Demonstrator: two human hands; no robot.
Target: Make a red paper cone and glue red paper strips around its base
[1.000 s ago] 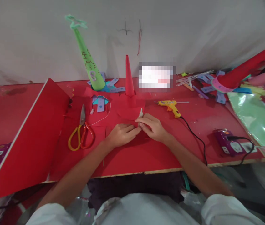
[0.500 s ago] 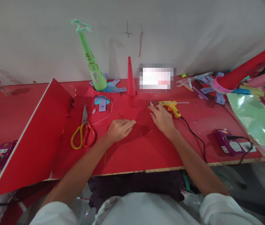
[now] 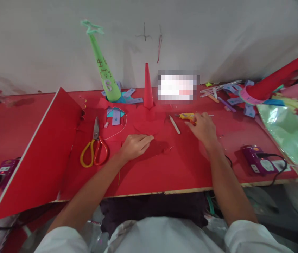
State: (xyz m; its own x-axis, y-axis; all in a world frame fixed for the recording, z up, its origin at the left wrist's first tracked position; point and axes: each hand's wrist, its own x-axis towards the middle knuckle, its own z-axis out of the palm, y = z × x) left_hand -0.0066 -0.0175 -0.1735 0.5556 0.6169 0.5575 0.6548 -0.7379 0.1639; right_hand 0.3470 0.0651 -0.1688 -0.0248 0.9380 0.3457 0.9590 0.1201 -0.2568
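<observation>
Head view: the red cone stands upright toward the back of the red surface, and everything else is placed from it. To its right and a little nearer the person, the yellow glue gun lies with its nozzle turned toward the cone; the right hand covers its handle, thumb and fingers bent, though I cannot tell whether they have closed round it. Between that hand and the cone, nearer the person than the cone's foot, lies a white pen-like stick. In front of the cone and slightly left, the left hand is narrow, fingers held together; whether it pinches anything, I cannot tell. Left of the cone are the scissors with one yellow and one red handle, and, farther back, a lettered green cone, leaning.
</observation>
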